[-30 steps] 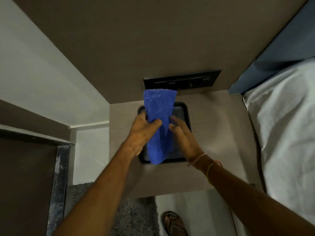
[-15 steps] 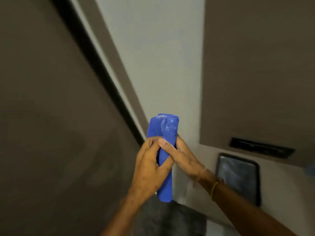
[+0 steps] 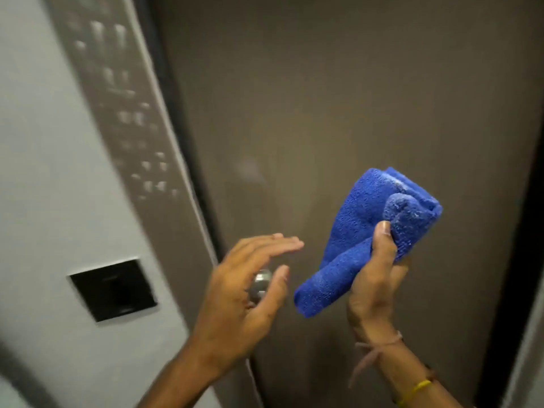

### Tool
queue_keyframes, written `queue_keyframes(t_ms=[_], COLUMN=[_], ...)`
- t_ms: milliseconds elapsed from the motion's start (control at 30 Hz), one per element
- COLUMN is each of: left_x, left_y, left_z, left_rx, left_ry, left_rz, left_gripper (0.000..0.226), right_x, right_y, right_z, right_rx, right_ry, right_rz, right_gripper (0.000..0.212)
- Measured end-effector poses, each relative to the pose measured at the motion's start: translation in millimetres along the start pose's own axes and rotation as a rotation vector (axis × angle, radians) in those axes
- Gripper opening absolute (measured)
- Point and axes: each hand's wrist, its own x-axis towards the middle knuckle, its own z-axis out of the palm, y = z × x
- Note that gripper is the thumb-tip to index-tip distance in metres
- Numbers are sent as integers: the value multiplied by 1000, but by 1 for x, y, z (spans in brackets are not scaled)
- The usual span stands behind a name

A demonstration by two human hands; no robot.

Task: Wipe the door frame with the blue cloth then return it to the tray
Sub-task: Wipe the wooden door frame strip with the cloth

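My right hand [image 3: 374,278] grips the folded blue cloth [image 3: 365,231], held up in front of the brown door [image 3: 338,98]. Beside it, my left hand [image 3: 244,293] is open, fingers spread, curved around a metal door knob [image 3: 260,282] that shows between thumb and fingers; whether it touches the knob I cannot tell. The door frame [image 3: 138,119] runs as a grey-brown strip with pale marks along the door's left side. A dark frame edge [image 3: 512,260] runs down the right. The tray is out of view.
A black square wall plate [image 3: 113,290] sits on the pale wall [image 3: 38,172] left of the frame. Coloured threads circle my right wrist.
The view swung from the tray on the shelf to the door. My left hand let go of the cloth and moved to the knob; my right hand alone keeps the cloth.
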Motion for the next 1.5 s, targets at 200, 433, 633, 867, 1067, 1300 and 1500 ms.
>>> queue_keyframes(t_ms=[200, 433, 633, 867, 1067, 1300, 1500], left_x=[6, 52, 105, 108, 107, 106, 106], left_y=[-51, -105, -140, -160, -157, -155, -153], left_z=[-117, -181, -197, -197, -197, -198, -199], left_rx=[368, 619, 957, 1132, 1153, 1151, 1147], left_ry=[433, 593, 487, 491, 461, 446, 448], left_rz=[-37, -111, -98, -26, -29, -36, -37], left_gripper=[32, 47, 64, 69, 68, 68, 68], right_x=[-68, -101, -102, -89, -72, -62, -67], right_y=[-3, 19, 44, 50, 22, -11, 18], right_z=[109, 184, 214, 214, 244, 276, 253], right_rx=[-48, -413, -1060, -1153, -1150, -945, -938], right_ry=[-146, -384, -410, -391, -339, -276, -300], right_rz=[-144, -376, -552, -771, -862, -809, -892], right_gripper=[63, 79, 91, 78, 77, 68, 62])
